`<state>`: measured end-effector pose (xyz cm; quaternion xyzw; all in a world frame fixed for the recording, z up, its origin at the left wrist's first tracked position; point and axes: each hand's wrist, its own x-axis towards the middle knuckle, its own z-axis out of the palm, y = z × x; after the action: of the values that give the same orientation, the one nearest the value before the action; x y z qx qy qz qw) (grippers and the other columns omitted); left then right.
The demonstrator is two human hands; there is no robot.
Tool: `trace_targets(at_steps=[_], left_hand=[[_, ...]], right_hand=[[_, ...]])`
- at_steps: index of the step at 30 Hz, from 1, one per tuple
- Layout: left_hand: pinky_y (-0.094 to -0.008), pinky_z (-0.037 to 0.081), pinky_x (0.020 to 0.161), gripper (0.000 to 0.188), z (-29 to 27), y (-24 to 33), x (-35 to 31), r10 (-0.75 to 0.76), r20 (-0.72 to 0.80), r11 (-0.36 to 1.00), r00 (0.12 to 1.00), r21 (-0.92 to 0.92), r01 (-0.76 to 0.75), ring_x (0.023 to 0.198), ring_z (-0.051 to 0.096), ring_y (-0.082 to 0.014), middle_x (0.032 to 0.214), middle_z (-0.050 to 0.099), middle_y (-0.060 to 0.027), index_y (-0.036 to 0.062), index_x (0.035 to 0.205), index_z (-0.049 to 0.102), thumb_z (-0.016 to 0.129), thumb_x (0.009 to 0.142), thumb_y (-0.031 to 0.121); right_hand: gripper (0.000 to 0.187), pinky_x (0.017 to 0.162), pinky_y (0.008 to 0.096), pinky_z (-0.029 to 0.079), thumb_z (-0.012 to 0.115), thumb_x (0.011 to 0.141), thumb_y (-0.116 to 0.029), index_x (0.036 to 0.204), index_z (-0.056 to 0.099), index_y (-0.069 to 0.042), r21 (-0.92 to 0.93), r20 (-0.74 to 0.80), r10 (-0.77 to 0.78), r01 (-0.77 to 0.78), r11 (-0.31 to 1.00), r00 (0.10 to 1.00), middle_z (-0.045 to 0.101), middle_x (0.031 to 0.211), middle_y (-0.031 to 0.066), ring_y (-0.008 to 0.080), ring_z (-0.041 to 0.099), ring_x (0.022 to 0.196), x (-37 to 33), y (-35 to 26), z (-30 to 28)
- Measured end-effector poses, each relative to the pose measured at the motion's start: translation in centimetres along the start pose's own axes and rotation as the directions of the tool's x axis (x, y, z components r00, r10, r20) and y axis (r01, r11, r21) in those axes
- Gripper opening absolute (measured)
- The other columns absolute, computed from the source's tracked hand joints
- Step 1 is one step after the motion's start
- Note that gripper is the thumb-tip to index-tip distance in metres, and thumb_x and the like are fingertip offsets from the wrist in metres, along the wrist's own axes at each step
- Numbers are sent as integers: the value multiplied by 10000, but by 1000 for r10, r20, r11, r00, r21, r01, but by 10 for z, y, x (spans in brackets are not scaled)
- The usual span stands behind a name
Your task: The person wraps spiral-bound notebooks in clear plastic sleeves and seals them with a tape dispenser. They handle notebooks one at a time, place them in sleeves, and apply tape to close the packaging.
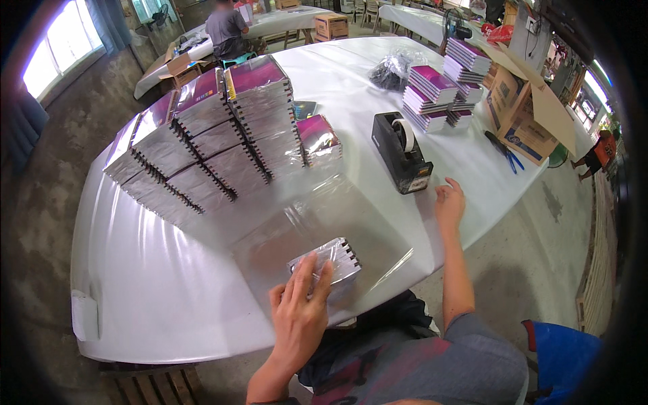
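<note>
My left hand point(301, 304) grips a small wrapped bundle of spiral-bound notebooks point(343, 254), its fingers laid across the top. Black binding coils show along the bundle's right side. Under it a clear plastic sheet point(266, 233) spreads over the table. My right hand point(450, 202) is just off the near end of a black tape dispenser point(399, 152), with its fingers apart and slightly curled. No object shows in it. A white tape roll point(405, 135) sits in the dispenser.
Tall stacks of wrapped notebooks point(209, 142) stand at the left. Purple-covered notebooks point(432, 88) are piled at the far right, near crumpled plastic point(395, 67). Blue-handled pliers point(506, 152) lie beside an open cardboard box point(523, 111). Another person point(226, 30) sits in the background.
</note>
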<state>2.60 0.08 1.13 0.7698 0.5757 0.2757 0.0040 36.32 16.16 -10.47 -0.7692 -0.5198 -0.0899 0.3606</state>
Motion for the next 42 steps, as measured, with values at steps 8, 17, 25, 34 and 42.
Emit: trace_targets(at_steps=[8,17,25,34,42], left_hand=[[-348,399,811,474,6,-3,-2,119,-84,993,989,12,-118,1125,568,-233,1069,600,-54,98,1176,616,712,716,33],[-396,408,833,714,26,-15,-11,98,-246,975,964,-172,-143,1064,593,-272,1195,588,-136,46,1363,338,713,756,57],[-393,400,844,678,34,-21,-11,120,-324,968,938,-172,-184,1114,573,-267,1164,595,-127,57,1344,364,691,750,50],[-363,383,867,480,20,-11,-10,96,-129,994,987,-42,-102,1144,550,-242,1125,566,-106,84,1214,591,665,741,68],[-393,359,925,618,-3,-10,2,72,38,995,997,67,-74,1159,498,-286,1318,448,-151,118,1257,553,766,689,234]], right_hand=[[80,802,385,494,616,865,-72,870,686,-35,261,-233,-351,406,876,907,689,818,78,185,645,743,8,-33,-81],[186,389,229,429,651,873,-138,813,685,36,713,679,-356,-693,112,641,661,688,108,114,573,482,-116,-172,-131],[222,395,202,427,659,876,-171,839,690,45,661,733,-328,-739,133,596,662,688,98,85,557,485,-145,-190,-114],[229,389,213,426,658,879,-180,817,690,38,627,770,-288,-758,178,569,643,654,76,78,543,474,-155,-181,-107],[260,384,219,349,696,850,-194,698,680,15,755,623,-308,-450,477,719,599,558,9,40,473,437,-156,-171,-97]])
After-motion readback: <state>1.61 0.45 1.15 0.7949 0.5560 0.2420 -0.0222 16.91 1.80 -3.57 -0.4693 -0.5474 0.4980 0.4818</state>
